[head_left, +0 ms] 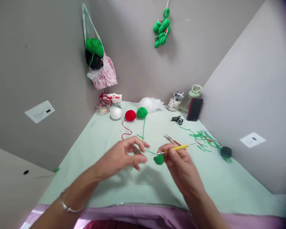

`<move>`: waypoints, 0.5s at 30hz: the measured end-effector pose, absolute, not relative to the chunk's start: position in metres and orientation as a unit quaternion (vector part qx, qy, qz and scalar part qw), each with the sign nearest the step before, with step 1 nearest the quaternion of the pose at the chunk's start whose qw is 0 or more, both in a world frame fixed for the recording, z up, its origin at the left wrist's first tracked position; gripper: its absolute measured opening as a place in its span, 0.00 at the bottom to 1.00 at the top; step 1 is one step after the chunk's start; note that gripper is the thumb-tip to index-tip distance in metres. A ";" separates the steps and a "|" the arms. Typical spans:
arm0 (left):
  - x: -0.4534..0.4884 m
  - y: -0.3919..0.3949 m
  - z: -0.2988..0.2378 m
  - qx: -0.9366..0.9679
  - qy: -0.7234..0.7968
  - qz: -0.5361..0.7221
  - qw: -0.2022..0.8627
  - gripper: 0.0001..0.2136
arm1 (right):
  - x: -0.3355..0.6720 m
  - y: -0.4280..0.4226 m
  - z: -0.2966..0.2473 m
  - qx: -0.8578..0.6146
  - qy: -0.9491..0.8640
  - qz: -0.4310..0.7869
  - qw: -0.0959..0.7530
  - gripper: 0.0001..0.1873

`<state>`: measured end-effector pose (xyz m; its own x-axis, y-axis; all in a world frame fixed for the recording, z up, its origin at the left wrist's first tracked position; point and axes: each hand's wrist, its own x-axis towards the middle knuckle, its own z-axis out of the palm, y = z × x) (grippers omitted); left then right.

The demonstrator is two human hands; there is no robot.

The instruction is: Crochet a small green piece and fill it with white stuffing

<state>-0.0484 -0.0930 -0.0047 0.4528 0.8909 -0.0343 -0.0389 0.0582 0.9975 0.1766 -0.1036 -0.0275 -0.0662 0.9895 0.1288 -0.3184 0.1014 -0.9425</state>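
Observation:
My right hand [181, 162] pinches a crochet hook [178, 148] by its yellow handle, with the metal tip pointing left. A small rounded green crochet piece [158, 159] hangs just below the hook tip, against the fingers of that hand. My left hand [126, 154] is raised to the left of it, fingers curved and spread, with green yarn [149, 151] looped about them and stretched across to the hook. From the ball of green yarn [142, 113] at the back, a strand runs toward my left hand. Both hands are above the pale green tabletop [143, 187].
Balls of red yarn [130, 115] and white yarn [116, 113] sit at the back. Orange-handled scissors [171, 140] lie beyond my right hand, near black folding scissors [177, 120]. Green yarn scraps [205, 136], a phone [194, 109] and a bottle [190, 99] are at the right.

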 end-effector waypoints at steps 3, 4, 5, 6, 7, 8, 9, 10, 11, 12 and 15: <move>-0.091 -0.041 0.017 0.684 0.542 0.384 0.300 0.10 | 0.187 -0.093 -0.020 -0.364 -0.439 0.587 0.575 0.16; -0.105 -0.020 0.023 0.695 0.608 0.340 0.178 0.10 | 0.190 -0.090 -0.019 -0.367 -0.437 0.592 0.569 0.16; -0.118 0.002 0.028 0.683 0.644 0.319 0.131 0.08 | 0.193 -0.088 -0.019 -0.371 -0.436 0.596 0.563 0.16; -0.130 0.024 0.033 0.672 0.668 0.301 0.105 0.07 | 0.195 -0.086 -0.021 -0.375 -0.435 0.600 0.558 0.17; -0.140 0.046 0.036 0.662 0.690 0.279 0.087 0.07 | 0.197 -0.085 -0.023 -0.378 -0.432 0.605 0.552 0.18; -0.149 0.066 0.039 0.653 0.709 0.255 0.074 0.06 | 0.199 -0.084 -0.026 -0.382 -0.429 0.611 0.545 0.19; -0.157 0.085 0.040 0.650 0.721 0.228 0.070 0.06 | 0.200 -0.082 -0.030 -0.385 -0.424 0.616 0.541 0.20; -0.163 0.101 0.040 0.648 0.731 0.200 0.071 0.06 | 0.201 -0.082 -0.034 -0.388 -0.420 0.619 0.539 0.20; -0.168 0.116 0.040 0.647 0.739 0.172 0.073 0.06 | 0.202 -0.081 -0.037 -0.389 -0.416 0.621 0.539 0.20; -0.172 0.129 0.038 0.647 0.744 0.148 0.075 0.08 | 0.203 -0.080 -0.040 -0.389 -0.411 0.621 0.542 0.20; -0.180 0.159 0.029 0.650 0.749 0.102 0.081 0.17 | 0.207 -0.079 -0.047 -0.383 -0.399 0.634 0.541 0.19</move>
<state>-0.1797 0.1585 0.0286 -0.1413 0.9899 0.0106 0.9568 0.1338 0.2580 0.2067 -0.0792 -0.0468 -0.1214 0.9911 -0.0538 -0.3796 -0.0964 -0.9201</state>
